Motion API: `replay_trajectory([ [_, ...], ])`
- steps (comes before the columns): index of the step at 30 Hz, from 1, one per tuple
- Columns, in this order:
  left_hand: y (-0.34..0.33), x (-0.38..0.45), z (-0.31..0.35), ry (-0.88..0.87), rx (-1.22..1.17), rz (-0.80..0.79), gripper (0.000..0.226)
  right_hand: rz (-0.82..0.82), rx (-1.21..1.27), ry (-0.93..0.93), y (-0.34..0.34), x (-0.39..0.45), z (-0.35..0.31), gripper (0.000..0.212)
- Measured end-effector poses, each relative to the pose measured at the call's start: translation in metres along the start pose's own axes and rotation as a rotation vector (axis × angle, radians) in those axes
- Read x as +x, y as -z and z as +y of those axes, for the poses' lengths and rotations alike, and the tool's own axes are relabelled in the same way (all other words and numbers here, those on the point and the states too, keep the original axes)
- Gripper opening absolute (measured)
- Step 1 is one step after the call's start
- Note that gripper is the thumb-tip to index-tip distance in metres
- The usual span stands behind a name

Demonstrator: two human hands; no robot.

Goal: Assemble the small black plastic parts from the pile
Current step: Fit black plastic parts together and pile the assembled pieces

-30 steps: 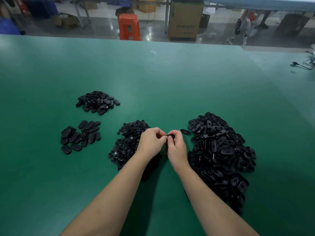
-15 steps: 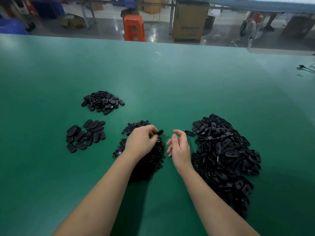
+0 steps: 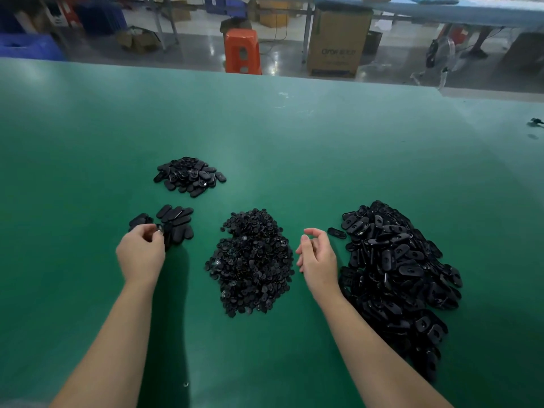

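- Smooth matte green table [image 3: 294,148], wide and faintly glossy under overhead light.
- Centre: heaped mound of tiny round black plastic parts [image 3: 250,260], button-like, some with a pale speck at the middle.
- Right: larger, taller pile of oblong black shells [image 3: 397,266], glossy, rounded at the ends, many showing a hollow with an oval hole; one stray shell [image 3: 336,232] flat on the table just beside the pile's left edge.
- Far left: small loose heap of oblong pieces [image 3: 188,176], shiny, jumbled.
- Nearer left: flat cluster of oblong pieces [image 3: 176,222] lying side by side, smooth backs up.
- Left hand [image 3: 141,254] above the near edge of that flat cluster, fingers [image 3: 153,231] curled, pinching one small black piece [image 3: 159,229] at the tips; piece just over the cluster, contact with it not clear.
- Right hand [image 3: 316,257] between the round-parts mound and the shell pile, fingers [image 3: 313,232] loosely bent and spread, holding nothing, tips near the stray shell but apart from it.
- Beyond the table: orange plastic stool [image 3: 243,51] and brown cardboard box [image 3: 338,42] on a shiny grey floor.
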State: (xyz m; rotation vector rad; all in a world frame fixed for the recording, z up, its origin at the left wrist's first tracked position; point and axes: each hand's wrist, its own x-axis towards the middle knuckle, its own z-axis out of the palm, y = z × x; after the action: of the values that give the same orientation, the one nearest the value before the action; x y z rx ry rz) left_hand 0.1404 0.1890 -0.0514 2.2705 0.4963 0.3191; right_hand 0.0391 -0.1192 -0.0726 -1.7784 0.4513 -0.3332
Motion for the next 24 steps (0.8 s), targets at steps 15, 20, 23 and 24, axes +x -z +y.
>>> replay_trajectory([
  [15,-0.059,-0.061,0.032,-0.372,-0.152,-0.168,0.018,0.017,-0.201,0.013,-0.005,-0.003,-0.003,0.012],
  [20,-0.060,-0.063,0.030,-0.375,-0.163,-0.161,0.018,-0.007,-0.256,0.019,-0.006,-0.002,-0.002,0.012],
  [23,-0.060,-0.063,0.030,-0.358,-0.157,-0.163,0.020,-0.062,-0.364,0.013,-0.009,0.002,-0.006,0.009],
  [24,-0.060,-0.063,0.031,-0.354,-0.148,-0.159,0.020,-0.086,-0.393,0.001,-0.009,0.004,-0.009,0.009],
])
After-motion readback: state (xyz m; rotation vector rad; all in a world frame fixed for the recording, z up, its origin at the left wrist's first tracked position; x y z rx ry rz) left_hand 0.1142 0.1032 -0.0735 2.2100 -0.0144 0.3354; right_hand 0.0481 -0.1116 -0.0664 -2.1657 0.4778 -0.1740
